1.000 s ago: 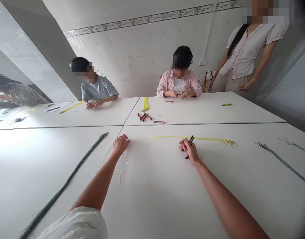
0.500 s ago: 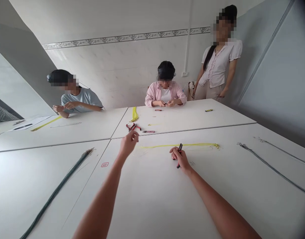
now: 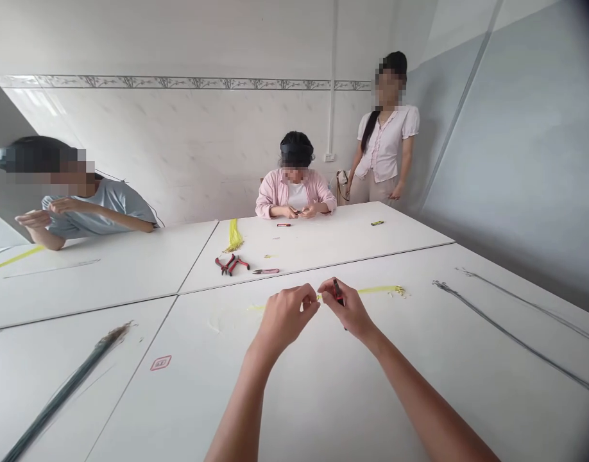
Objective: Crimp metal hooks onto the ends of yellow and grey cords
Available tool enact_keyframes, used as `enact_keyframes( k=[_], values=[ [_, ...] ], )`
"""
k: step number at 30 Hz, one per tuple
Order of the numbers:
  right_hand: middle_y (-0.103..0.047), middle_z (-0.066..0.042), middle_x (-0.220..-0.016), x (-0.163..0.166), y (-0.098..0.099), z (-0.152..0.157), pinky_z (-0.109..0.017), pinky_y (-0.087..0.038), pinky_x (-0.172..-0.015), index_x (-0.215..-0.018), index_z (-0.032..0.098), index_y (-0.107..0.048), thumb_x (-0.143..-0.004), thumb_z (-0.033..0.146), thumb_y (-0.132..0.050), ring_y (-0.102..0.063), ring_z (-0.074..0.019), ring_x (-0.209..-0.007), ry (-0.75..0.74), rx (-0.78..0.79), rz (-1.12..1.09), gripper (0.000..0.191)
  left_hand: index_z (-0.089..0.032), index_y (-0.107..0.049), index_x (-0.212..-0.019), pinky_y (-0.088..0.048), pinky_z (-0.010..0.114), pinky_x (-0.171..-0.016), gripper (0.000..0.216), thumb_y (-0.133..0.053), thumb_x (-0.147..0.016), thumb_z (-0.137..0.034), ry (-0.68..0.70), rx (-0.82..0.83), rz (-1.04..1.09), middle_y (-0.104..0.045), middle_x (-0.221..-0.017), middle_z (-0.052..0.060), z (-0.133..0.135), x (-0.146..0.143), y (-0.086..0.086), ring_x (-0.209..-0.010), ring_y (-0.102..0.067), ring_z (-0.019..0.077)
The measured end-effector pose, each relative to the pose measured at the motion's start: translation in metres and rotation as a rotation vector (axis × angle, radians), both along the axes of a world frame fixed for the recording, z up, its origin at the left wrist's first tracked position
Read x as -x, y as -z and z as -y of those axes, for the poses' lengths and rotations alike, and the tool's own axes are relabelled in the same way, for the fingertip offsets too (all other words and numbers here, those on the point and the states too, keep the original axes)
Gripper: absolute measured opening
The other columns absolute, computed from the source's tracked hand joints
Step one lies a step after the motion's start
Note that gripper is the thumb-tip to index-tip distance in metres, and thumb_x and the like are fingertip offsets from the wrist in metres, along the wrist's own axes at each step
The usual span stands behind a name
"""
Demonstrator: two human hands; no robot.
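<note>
L hand [image 3: 289, 314] was closed, with fingers pinched together, but I could not tell if it held a thin wire or nothing. R hand [image 3: 349, 311] was gripping small red-handled pliers [image 3: 338, 292], tips pointing up, and it was just beside L hand, the two almost touching. A line of yellow wires [image 3: 376, 290] lay on the white worktop [image 3: 371, 398] directly behind both hands, running right past R hand and ending in a small tuft; a paler part of the line showed left of L hand. Further right of R hand, a long dark green wire bundle [image 3: 516, 340] lay at an angle, and left of L hand was a 2nd one [image 3: 68, 378]. Beyond the hands, on the far worktop [image 3: 323, 250], were red pliers [image 3: 231, 263], a small cutter [image 3: 265, 271] and a yellow wire bunch [image 3: 233, 237]. Behind these sat a person in a pink shirt [image 3: 294, 192], both hands together at the worktop edge. Further right, a standing person [image 3: 384, 154] was near the wall; far left of the hands sat a person in a grey T-shirt [image 3: 97, 212].
</note>
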State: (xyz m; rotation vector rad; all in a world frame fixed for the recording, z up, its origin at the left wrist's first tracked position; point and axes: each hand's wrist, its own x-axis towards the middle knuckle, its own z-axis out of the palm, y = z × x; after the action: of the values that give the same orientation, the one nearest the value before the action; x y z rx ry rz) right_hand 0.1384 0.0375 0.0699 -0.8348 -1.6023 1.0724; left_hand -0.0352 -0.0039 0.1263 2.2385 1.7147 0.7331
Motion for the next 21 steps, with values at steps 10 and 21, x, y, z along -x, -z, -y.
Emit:
enact_keyframes(
  k=[10,21],
  values=[
    [-0.063,0.0,-0.087,-0.004,-0.014,0.011,-0.031,-0.041,-0.069,-0.093,0.027,-0.057,-0.087,0.012,-0.055,-0.052,-0.0162,-0.068,0.032,-0.414,0.323,0.016,-0.024,-0.058,-0.079,-0.028,0.026,-0.054,0.014,-0.049,-0.09,-0.023,0.086,0.017,-0.061,-0.067,-0.072,-0.004,0.005,0.007,-0.013,-0.051,-0.041,0.0114],
    [-0.06,0.0,-0.085,-0.013,-0.025,0.018,-0.031,-0.04,-0.069,-0.09,0.026,-0.054,-0.088,0.011,-0.054,-0.05,-0.0152,-0.07,-0.02,-0.458,0.344,0.015,-0.025,-0.06,-0.08,-0.03,0.024,-0.054,0.015,-0.052,-0.09,-0.032,0.109,0.082,0.028,-0.061,-0.068,-0.005,0.012,0.005,-0.026,-0.052,-0.04,0.0114]
  ],
)
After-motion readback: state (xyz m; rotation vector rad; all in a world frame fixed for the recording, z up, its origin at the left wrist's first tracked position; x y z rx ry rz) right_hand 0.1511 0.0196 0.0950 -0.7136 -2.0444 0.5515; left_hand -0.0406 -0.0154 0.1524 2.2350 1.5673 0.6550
